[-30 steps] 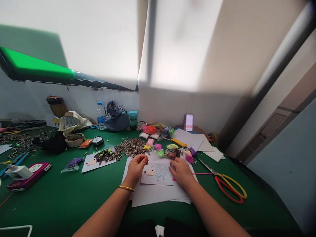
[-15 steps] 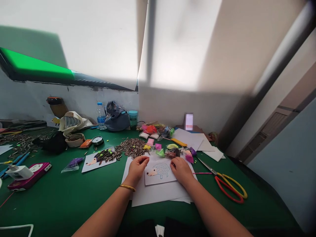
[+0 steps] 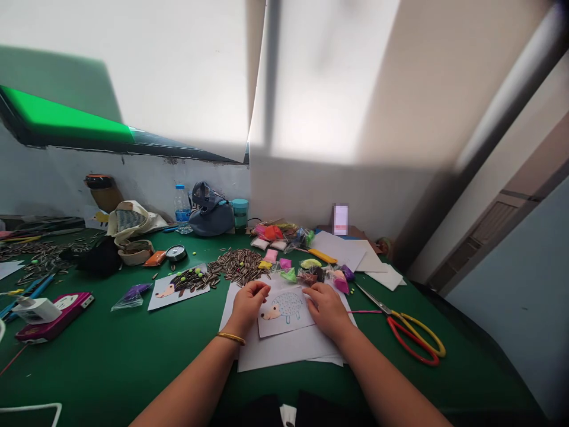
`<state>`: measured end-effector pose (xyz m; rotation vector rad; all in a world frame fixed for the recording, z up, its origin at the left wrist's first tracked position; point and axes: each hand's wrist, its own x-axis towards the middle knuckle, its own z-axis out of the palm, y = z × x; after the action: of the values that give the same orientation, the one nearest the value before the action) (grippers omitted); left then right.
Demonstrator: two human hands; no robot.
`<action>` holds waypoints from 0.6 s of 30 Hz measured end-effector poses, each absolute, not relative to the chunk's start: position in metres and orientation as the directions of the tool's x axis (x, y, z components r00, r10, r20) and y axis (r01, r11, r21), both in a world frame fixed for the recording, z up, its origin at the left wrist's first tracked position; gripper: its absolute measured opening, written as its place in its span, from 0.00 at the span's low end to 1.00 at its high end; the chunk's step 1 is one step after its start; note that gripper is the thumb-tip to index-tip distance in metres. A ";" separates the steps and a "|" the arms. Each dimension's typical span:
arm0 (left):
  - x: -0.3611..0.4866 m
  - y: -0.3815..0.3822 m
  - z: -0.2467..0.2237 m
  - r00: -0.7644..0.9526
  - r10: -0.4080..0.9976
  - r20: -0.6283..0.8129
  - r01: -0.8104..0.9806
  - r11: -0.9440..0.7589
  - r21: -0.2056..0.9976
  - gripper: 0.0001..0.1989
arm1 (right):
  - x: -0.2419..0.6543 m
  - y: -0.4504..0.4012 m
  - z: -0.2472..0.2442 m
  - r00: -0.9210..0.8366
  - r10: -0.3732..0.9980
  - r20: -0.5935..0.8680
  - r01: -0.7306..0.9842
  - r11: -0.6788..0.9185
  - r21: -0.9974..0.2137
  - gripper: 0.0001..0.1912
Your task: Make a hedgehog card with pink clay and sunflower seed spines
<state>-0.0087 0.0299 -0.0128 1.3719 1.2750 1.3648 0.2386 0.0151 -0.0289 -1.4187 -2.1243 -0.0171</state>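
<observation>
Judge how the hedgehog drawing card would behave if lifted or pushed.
The drawing card probably weighs little, being thin. Its straight edges between the left hand and right hand suggest some stiffness, though it could bend. It may slide easily over the paper sheets beneath.

Left forearm: the bare left forearm (image 3: 191, 379) rises from the lower edge of the view, slanting inward to the right.
Left wrist: the left wrist (image 3: 232, 331) is nearly in line with the forearm.
Left hand: the left hand (image 3: 246, 303) is curled, thumb and index finger close together, tips toward the right hand (image 3: 328, 307).
Right forearm: the bare right forearm (image 3: 389, 376) slants inward to the left.
Right wrist: the right wrist (image 3: 344, 332) is low, back of the hand upward.
Right hand: fingers bent, pointing left; fingertip contact is unclear.
Spacing: hands apart, roughly level.
</observation>
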 end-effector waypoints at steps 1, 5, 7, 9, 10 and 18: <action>-0.009 0.030 -0.013 -0.092 0.978 0.186 0.119 -0.175 0.977 0.16 | 0.238 0.015 -0.029 -0.277 0.841 0.465 0.845 0.443 -0.299 0.14; -0.009 0.031 -0.014 -0.106 0.973 0.204 0.127 -0.190 0.973 0.15 | 0.237 0.014 -0.029 -0.287 0.857 0.427 0.850 0.433 -0.299 0.14; -0.008 0.032 -0.015 -0.110 0.972 0.206 0.124 -0.192 0.973 0.17 | 0.237 0.013 -0.029 -0.287 0.863 0.416 0.856 0.426 -0.292 0.16; -0.007 0.032 -0.015 -0.104 0.974 0.203 0.122 -0.190 0.974 0.19 | 0.236 0.012 -0.029 -0.288 0.865 0.412 0.861 0.422 -0.284 0.16; -0.007 0.032 -0.015 -0.100 0.975 0.200 0.123 -0.188 0.974 0.19 | 0.236 0.012 -0.029 -0.285 0.866 0.410 0.863 0.418 -0.283 0.15; -0.010 0.028 -0.015 -0.085 0.973 0.213 0.169 -0.197 0.966 0.18 | 0.233 0.010 -0.025 -0.257 0.884 0.391 0.882 0.380 -0.279 0.14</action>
<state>-0.0105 0.0281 -0.0148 1.4352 1.3010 1.3609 0.2326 0.0095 -0.0254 -1.5178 -2.1605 0.0055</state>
